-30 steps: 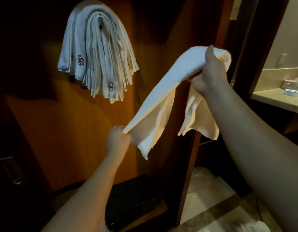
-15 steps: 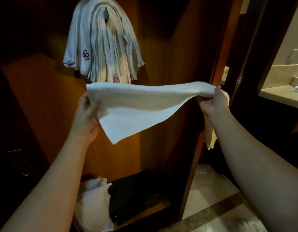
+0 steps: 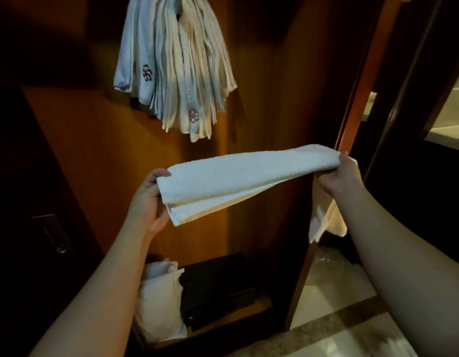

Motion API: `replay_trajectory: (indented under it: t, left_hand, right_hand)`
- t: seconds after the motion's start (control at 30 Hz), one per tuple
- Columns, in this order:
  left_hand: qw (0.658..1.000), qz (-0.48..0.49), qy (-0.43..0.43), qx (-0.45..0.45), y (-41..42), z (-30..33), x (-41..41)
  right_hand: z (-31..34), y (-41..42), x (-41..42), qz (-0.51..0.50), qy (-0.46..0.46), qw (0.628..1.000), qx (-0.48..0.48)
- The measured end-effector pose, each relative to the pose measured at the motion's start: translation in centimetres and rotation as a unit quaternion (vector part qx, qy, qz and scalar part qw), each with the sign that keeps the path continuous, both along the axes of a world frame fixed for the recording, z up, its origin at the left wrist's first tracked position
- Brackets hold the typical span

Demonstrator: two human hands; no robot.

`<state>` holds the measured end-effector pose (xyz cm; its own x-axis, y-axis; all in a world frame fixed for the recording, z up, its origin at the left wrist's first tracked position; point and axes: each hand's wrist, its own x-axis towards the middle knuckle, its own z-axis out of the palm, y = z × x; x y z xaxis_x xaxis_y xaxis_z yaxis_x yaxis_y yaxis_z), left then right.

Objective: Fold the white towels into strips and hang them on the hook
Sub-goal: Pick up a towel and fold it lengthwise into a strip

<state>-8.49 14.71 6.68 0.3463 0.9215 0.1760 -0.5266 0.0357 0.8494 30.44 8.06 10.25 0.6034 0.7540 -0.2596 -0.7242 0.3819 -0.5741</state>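
Observation:
I hold a white towel (image 3: pixel 243 176) stretched almost level between both hands, folded lengthwise into a strip. My left hand (image 3: pixel 148 199) grips its left end, thumb behind, fingers curled under. My right hand (image 3: pixel 339 176) pinches the right end, and a loose flap (image 3: pixel 323 222) hangs below it. Above, several folded white towels (image 3: pixel 176 70) with small flower emblems hang over a dark hook (image 3: pixel 178 7) on the wooden panel.
A wooden closet wall (image 3: pixel 94 150) is straight ahead. On its floor lie a white pillow-like bundle (image 3: pixel 158 302) and a black box (image 3: pixel 218 287). A door frame (image 3: pixel 357 99) stands at the right, with tiled floor (image 3: pixel 334 300) and clear plastic beyond it.
The towel went from slanting between a high right hand and a low left hand to nearly level. Its hanging lower layer has been folded up into a narrower strip. Both hands came lower in view.

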Motion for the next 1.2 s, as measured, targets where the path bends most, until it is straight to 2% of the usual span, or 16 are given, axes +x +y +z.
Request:
replay_trajectory:
  t: [0.2, 0.47, 0.6, 0.67, 0.77, 0.83, 0.9, 1.03, 1.1, 1.2]
  left_hand:
    - [0.996, 0.031, 0.077, -0.008, -0.1, -1.0, -0.6]
    - [0.999, -0.014, 0.048, 0.022, -0.2, -3.0, -1.5]
    - [0.997, -0.057, 0.04, -0.027, -1.0, -4.5, -2.2]
    - [0.997, -0.026, 0.029, -0.063, -1.5, -5.0, -1.9]
    - [0.991, 0.035, 0.075, -0.105, -1.7, -6.1, -0.7]
    - [0.99, 0.035, 0.045, -0.127, -1.5, -7.1, -0.2]
    - [0.981, 0.02, 0.014, -0.191, -1.3, -8.5, 0.3]
    - [0.952, -0.019, 0.035, -0.303, -2.6, -10.5, 1.8]
    - [0.95, -0.017, 0.036, -0.31, -3.2, -11.4, 2.5]
    - [0.958, -0.044, -0.036, -0.283, -3.6, -12.2, 3.0]
  right_hand:
    - [-1.5, -0.2, 0.4, 0.03, 0.015, 0.999, -0.015]
    - [-2.9, -0.2, 0.8, 0.076, -0.007, 0.997, 0.003]
    - [-3.3, -0.7, 0.6, 0.073, -0.007, 0.997, 0.022]
    - [-3.2, -0.8, 0.2, 0.055, -0.003, 0.998, 0.032]
    - [-2.7, -0.8, -0.9, 0.029, 0.024, 0.997, 0.063]
    - [-2.0, -0.8, -1.6, 0.019, 0.048, 0.994, 0.1]
    - [-1.2, -0.8, -2.3, 0.014, 0.055, 0.99, 0.129]
    - [0.6, -0.6, -3.8, 0.015, 0.051, 0.988, 0.147]
    - [1.4, -0.6, -4.6, 0.019, 0.052, 0.987, 0.153]
    - [2.1, -0.9, -5.3, 0.022, 0.051, 0.985, 0.161]
